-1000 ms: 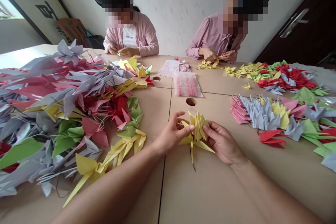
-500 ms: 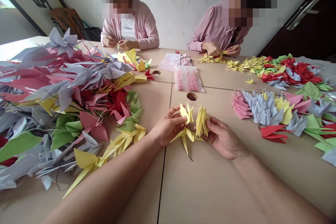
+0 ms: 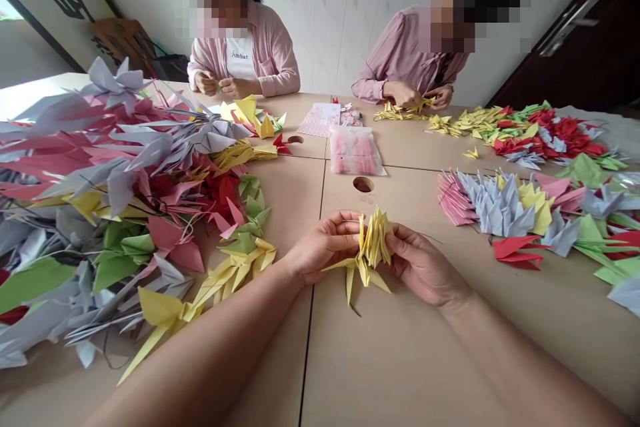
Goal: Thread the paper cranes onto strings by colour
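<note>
My left hand (image 3: 323,247) and my right hand (image 3: 425,265) meet above the middle of the table (image 3: 400,360). Both pinch a bunch of yellow folded paper cranes (image 3: 371,247) from either side. The cranes are pressed close together, wings up, with pointed tips hanging below the fingers. A thin dark thread trails from under the bunch onto the table.
A large heap of strung paper cranes (image 3: 115,200) in grey, pink, red, green and yellow covers the left. More rows of cranes (image 3: 520,207) lie on the right. A clear plastic bag (image 3: 354,152) and a table hole (image 3: 363,184) sit ahead. Two people across fold paper.
Half a second ago the left hand held one crane apart from the bunch in the right hand. Now both hands have come together and the cranes form one tight bunch.
</note>
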Demonstrator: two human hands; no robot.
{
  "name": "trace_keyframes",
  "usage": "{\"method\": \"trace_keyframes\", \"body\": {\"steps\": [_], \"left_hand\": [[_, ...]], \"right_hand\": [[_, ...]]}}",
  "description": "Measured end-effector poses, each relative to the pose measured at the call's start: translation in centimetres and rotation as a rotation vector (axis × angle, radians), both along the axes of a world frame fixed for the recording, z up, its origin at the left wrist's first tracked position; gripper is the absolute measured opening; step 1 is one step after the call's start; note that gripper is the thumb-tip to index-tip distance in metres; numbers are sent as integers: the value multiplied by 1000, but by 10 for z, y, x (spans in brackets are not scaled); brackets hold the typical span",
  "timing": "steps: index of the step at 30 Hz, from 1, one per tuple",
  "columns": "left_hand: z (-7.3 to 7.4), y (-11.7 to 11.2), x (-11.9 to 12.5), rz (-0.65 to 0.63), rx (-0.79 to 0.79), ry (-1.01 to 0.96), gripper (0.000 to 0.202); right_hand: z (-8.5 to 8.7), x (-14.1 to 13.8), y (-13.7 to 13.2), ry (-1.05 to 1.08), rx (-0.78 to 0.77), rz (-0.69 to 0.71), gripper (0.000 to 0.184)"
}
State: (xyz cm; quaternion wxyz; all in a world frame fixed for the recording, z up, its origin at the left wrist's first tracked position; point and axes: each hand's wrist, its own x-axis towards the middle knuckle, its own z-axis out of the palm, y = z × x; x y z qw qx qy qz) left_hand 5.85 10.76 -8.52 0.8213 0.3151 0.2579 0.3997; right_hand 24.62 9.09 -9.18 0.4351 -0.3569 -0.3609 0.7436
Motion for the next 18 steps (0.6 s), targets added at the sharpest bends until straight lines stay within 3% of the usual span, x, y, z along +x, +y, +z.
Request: {"method": "trace_keyframes", "body": {"steps": [6, 9, 14, 18], "left_hand": [[-2, -4, 6, 105, 151, 144, 22], [-2, -5, 9, 101, 150, 175, 20], [-1, -5, 9, 79, 89, 125, 10], [1, -5, 8, 69, 115, 142, 16]], "right_hand": [[-4, -5, -3, -117, 121, -37, 16], [-6, -6, -4, -152, 150, -81, 17], [-2, -9, -3, -137, 97, -133, 20], [2, -10, -2, -112, 67, -173, 23]]}}
